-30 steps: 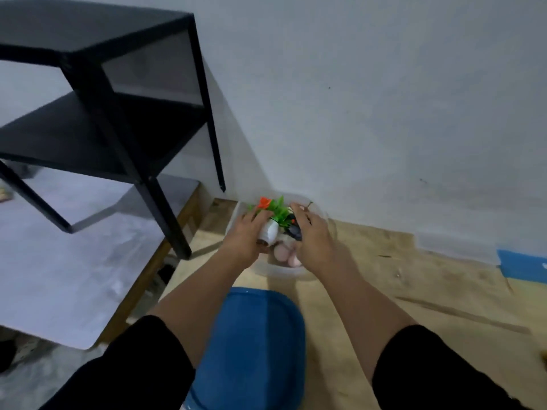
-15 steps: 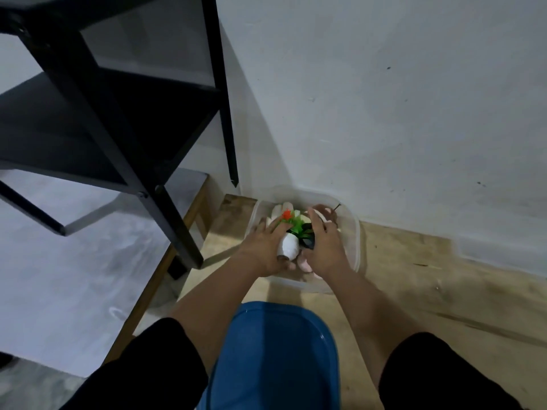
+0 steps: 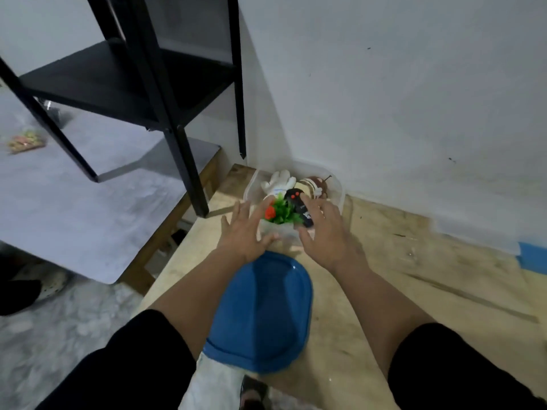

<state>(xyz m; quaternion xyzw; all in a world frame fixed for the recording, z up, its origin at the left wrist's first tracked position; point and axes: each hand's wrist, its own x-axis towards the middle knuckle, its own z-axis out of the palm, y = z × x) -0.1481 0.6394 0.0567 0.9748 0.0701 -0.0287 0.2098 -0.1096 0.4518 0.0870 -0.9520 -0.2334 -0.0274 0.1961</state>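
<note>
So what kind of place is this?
Probably a room in someone's home, in a corner used for storing things. A clear plastic tub of toys, with a little fake plant in it, sits on a low wooden platform against a plain white wall, beside a black shelf unit.

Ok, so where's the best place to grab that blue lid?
Likely its raised rim, one hand on each long side, coming from above. The blue lid lies flat on the wooden board, broad and thin, so the middle offers no grip.
</note>
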